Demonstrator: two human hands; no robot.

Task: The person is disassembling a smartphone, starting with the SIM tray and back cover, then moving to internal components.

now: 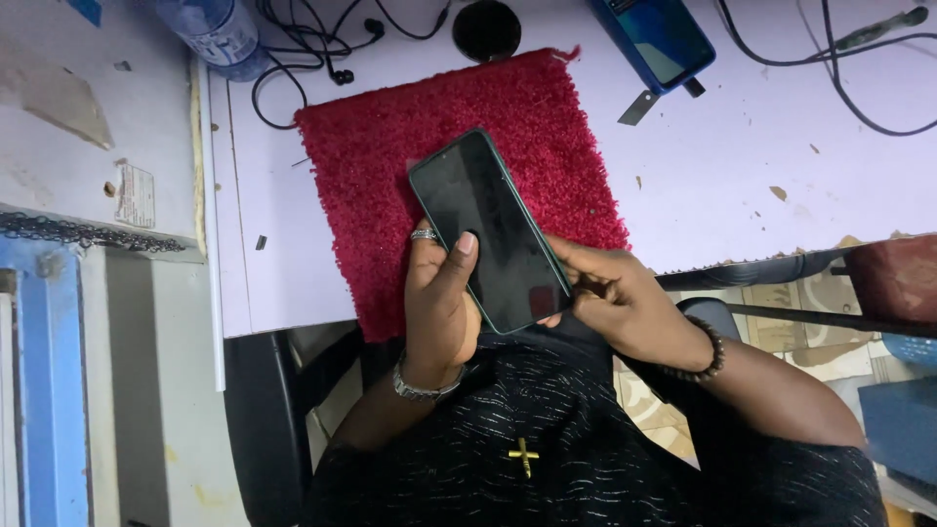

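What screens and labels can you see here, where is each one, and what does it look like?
Phone: held in both hands over the red mat, dark blank rectangular screen.
Second phone: top of desk, blue case, dim screen.
Bottle label: top left, pale band on clear bottle.
Sticker: left ledge, small, worn, whitish.

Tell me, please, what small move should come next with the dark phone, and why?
Probably lower the phone flat onto the red mat: the left hand and right hand hold it tilted above the mat, near the table edge.

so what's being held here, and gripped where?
A dark, green-edged smartphone, screen off. Left hand grips its lower left edge, thumb on the glass; right hand pinches its lower right edge.
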